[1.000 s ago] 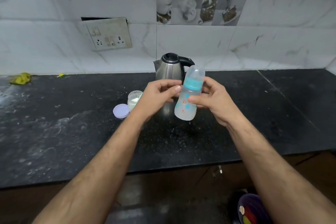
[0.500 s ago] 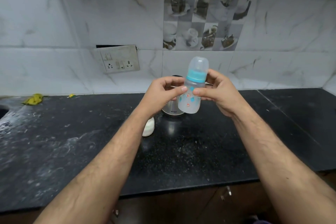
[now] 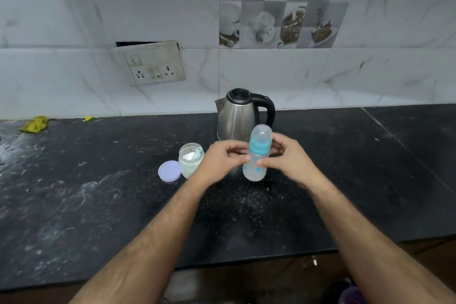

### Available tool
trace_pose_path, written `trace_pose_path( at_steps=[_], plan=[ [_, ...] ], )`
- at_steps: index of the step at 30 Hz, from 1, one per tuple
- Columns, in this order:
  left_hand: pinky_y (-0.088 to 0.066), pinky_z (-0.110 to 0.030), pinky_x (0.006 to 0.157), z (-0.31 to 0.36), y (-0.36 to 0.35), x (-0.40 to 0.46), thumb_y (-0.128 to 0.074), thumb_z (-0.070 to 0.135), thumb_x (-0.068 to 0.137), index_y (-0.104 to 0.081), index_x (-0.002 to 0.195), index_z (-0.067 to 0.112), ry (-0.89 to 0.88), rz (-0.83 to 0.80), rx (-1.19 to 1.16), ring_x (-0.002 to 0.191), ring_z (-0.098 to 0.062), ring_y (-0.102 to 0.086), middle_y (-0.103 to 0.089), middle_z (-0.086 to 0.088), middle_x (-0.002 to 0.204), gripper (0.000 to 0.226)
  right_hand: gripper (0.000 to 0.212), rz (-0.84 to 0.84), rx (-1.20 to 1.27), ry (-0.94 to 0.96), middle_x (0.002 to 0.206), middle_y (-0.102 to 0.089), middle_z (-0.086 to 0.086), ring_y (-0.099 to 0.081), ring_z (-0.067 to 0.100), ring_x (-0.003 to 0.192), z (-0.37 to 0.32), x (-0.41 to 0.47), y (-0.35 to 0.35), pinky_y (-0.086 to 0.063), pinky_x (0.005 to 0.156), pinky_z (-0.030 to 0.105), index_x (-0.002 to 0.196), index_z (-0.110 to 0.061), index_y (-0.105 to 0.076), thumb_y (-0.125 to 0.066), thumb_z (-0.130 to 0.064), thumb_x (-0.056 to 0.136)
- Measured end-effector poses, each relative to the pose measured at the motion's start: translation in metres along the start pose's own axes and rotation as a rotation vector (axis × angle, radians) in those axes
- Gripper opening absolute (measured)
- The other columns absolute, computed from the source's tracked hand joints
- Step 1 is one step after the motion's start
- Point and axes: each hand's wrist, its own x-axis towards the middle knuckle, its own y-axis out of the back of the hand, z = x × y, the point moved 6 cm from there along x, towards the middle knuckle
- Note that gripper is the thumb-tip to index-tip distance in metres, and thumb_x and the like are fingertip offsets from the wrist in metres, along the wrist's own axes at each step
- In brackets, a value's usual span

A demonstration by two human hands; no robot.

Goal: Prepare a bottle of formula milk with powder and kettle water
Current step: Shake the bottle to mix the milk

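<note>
A frosted baby bottle [image 3: 256, 155] with a turquoise collar and clear cap is held upright above the black counter [image 3: 98, 205]. My left hand [image 3: 222, 163] grips its left side and my right hand [image 3: 288, 163] grips its right side. Behind it stands a steel kettle [image 3: 237, 116] with a black lid and handle. To the left sits an open jar of white powder [image 3: 191, 161] with a scoop inside. Its lilac lid [image 3: 169, 171] lies flat beside it.
A switch and socket plate [image 3: 153, 64] hangs on the marble wall. A yellow rag [image 3: 35, 124] and a small yellow scrap [image 3: 88, 118] lie at the counter's back left. Wet smears mark the counter's left side. The counter's front edge runs below my forearms.
The bottle and both hands have come down from in front of the wall to just above the counter. The view has tilted down, so the jar and lid show again.
</note>
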Motion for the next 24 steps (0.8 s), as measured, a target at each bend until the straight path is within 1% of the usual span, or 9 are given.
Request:
trace_pose_path(
  at_steps=[2, 5, 8, 11, 15, 18, 20, 23, 24],
  plan=[
    [-0.049, -0.012, 0.072, -0.023, -0.01, 0.01, -0.075, 0.005, 0.084, -0.071, 0.116, 0.014, 0.059, 0.002, 0.046, 0.081, 0.005, -0.068, -0.076, 0.002, 0.103, 0.033, 0.064, 0.004, -0.057, -0.033, 0.108, -0.075, -0.004, -0.069, 0.008, 0.097, 0.028, 0.007, 0.001, -0.052, 0.086, 0.021, 0.119, -0.025, -0.066, -0.088, 0.002, 0.065],
    [-0.048, -0.01, 0.066, -0.05, -0.021, 0.029, -0.072, 0.007, 0.086, -0.071, 0.116, 0.02, 0.126, 0.016, 0.092, 0.079, 0.009, -0.067, -0.076, 0.004, 0.105, 0.033, 0.069, 0.003, -0.104, -0.087, 0.109, -0.073, -0.008, -0.068, 0.003, 0.099, 0.061, 0.022, 0.004, -0.05, 0.087, 0.017, 0.122, -0.024, -0.065, -0.088, 0.002, 0.063],
    [-0.052, -0.013, 0.064, -0.069, -0.03, 0.047, -0.069, 0.008, 0.089, -0.07, 0.119, 0.022, 0.191, 0.034, 0.113, 0.081, 0.011, -0.066, -0.075, 0.01, 0.103, 0.033, 0.069, -0.016, -0.147, -0.135, 0.108, -0.071, -0.01, -0.066, 0.004, 0.101, 0.087, 0.04, 0.008, -0.049, 0.087, 0.016, 0.124, -0.02, -0.065, -0.087, 0.002, 0.063],
    [-0.058, -0.021, 0.071, -0.087, -0.036, 0.063, -0.066, 0.008, 0.091, -0.07, 0.121, 0.023, 0.234, 0.084, 0.114, 0.091, 0.002, -0.068, -0.075, 0.009, 0.105, 0.034, 0.068, -0.041, -0.187, -0.148, 0.108, -0.07, -0.01, -0.066, 0.008, 0.103, 0.109, 0.059, 0.011, -0.052, 0.088, 0.018, 0.125, -0.021, -0.064, -0.087, 0.001, 0.064],
    [-0.06, -0.034, 0.082, -0.108, -0.042, 0.081, -0.063, 0.005, 0.092, -0.07, 0.122, 0.025, 0.276, 0.149, 0.094, 0.094, -0.005, -0.07, -0.075, 0.011, 0.104, 0.036, 0.07, -0.078, -0.238, -0.162, 0.115, -0.068, -0.007, -0.064, 0.01, 0.106, 0.13, 0.083, 0.013, -0.056, 0.092, 0.031, 0.126, -0.028, -0.063, -0.085, 0.0, 0.066],
    [-0.059, -0.039, 0.089, -0.12, -0.044, 0.092, -0.063, 0.002, 0.091, -0.07, 0.122, 0.021, 0.302, 0.188, 0.072, 0.098, -0.008, -0.07, -0.075, 0.007, 0.106, 0.037, 0.069, -0.087, -0.258, -0.156, 0.115, -0.068, -0.006, -0.064, 0.012, 0.107, 0.14, 0.097, 0.016, -0.054, 0.095, 0.032, 0.126, -0.024, -0.062, -0.085, 0.001, 0.066],
    [-0.058, -0.044, 0.09, -0.126, -0.045, 0.099, -0.063, 0.0, 0.09, -0.071, 0.12, 0.021, 0.325, 0.206, 0.061, 0.1, -0.013, -0.071, -0.075, 0.006, 0.106, 0.038, 0.07, -0.098, -0.259, -0.159, 0.116, -0.068, -0.005, -0.065, 0.012, 0.108, 0.145, 0.104, 0.016, -0.054, 0.097, 0.032, 0.128, -0.022, -0.061, -0.085, 0.002, 0.067],
    [-0.057, -0.051, 0.089, -0.129, -0.044, 0.106, -0.063, -0.001, 0.089, -0.073, 0.107, 0.036, 0.351, 0.212, 0.067, 0.103, -0.026, -0.07, -0.076, 0.01, 0.102, 0.043, 0.071, -0.122, -0.263, -0.162, 0.117, -0.069, -0.005, -0.064, 0.011, 0.109, 0.151, 0.113, 0.016, -0.053, 0.098, 0.031, 0.13, -0.022, -0.06, -0.083, 0.003, 0.068],
    [-0.057, -0.052, 0.089, -0.131, -0.044, 0.107, -0.062, -0.002, 0.089, -0.073, 0.106, 0.038, 0.359, 0.212, 0.067, 0.104, -0.028, -0.07, -0.076, 0.011, 0.101, 0.045, 0.07, -0.125, -0.266, -0.164, 0.116, -0.069, -0.004, -0.064, 0.011, 0.109, 0.151, 0.116, 0.015, -0.053, 0.098, 0.031, 0.13, -0.021, -0.061, -0.083, 0.004, 0.068]
  ],
)
